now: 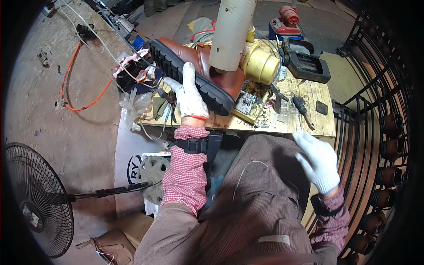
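Note:
A brown leather boot (212, 66) with a black treaded sole lies tilted on the wooden workbench (304, 126), fitted over a thick cream post (232, 31). My left hand (190, 95), in a white knit glove, presses on the sole near the middle of the boot. My right hand (318, 161), also gloved, hovers with fingers spread above my right knee, below the bench's front edge, holding nothing. A brass-coloured can (260, 66) stands just right of the boot.
A screwdriver (302, 109), small tools and scraps litter the bench. A black device (307, 62) and a red one (286, 22) sit at the back. A floor fan (37, 201) stands at left, an orange cable (73, 88) lies on the floor, and a metal rack (380, 132) rises at right.

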